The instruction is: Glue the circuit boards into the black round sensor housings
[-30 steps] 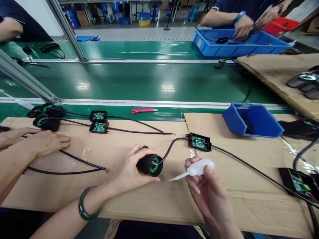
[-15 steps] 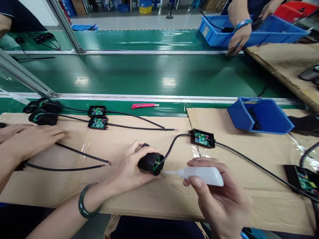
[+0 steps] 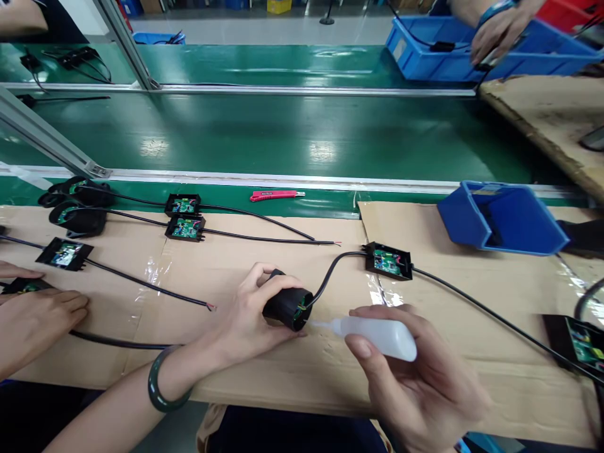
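My left hand (image 3: pixel 248 314), with a green bangle on the wrist, grips a black cylindrical housing (image 3: pixel 287 308) lying on its side on the cardboard. Coloured wires show in its open end. A black cable runs from it to an open black box with a green circuit board (image 3: pixel 389 260). My right hand (image 3: pixel 418 377) holds a white squeeze bottle (image 3: pixel 377 335) level, its thin nozzle touching the housing's open end.
A co-worker's hands (image 3: pixel 35 318) rest at the left among more boxed circuit boards (image 3: pixel 184 227) and black cables. A red cutter (image 3: pixel 276 195) lies by the green conveyor (image 3: pixel 283 135). A blue bin (image 3: pixel 503 217) stands at the right. Another person's hand (image 3: pixel 495 28) reaches into a far blue tray (image 3: pixel 415 47).
My right hand turned the bottle level and brought its nozzle to the housing's open end. The co-worker's hands at the left drew back, uncovering a boxed board.
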Demonstrator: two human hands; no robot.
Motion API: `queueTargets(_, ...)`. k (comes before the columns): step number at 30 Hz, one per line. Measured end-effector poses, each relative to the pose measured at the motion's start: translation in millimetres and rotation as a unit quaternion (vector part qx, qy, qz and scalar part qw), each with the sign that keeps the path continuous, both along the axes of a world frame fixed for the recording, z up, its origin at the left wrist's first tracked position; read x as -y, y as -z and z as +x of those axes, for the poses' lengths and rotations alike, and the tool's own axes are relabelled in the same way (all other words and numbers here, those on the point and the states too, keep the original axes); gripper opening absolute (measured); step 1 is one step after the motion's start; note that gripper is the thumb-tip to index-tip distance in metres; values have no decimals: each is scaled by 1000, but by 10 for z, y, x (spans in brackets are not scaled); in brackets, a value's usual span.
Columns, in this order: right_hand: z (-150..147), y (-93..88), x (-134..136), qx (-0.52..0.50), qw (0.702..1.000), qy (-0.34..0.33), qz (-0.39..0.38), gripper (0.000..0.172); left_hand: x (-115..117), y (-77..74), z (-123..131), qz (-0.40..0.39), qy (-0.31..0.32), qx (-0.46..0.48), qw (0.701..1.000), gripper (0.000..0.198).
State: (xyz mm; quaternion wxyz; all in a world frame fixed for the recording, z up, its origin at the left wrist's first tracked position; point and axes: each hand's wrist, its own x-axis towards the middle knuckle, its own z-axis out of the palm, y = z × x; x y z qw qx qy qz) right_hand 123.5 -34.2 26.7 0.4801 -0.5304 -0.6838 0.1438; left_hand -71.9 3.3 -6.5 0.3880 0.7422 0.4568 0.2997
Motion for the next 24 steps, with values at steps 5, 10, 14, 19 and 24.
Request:
queueTargets(5, -50, -32, 8, 21, 1000, 7, -7, 13, 0, 1, 1, -1, -2, 0, 1000, 51)
queueTargets(10, -80, -68, 7, 39, 999, 22, -2, 13, 7, 10, -5, -6, -4, -10, 1000, 54)
queueTargets(14, -85, -73, -19, 48, 999, 17, 2, 13, 11, 14, -6, -3, -6, -12, 1000, 52)
queueTargets(19, -98, -63, -19, 49, 999, 10, 19, 14, 11, 24, 6, 9, -8, -6, 1000, 52)
queueTargets(24, -121, -54, -5, 37, 999, 17, -3, 13, 11, 40, 6, 12, -10, 3, 1000, 51)
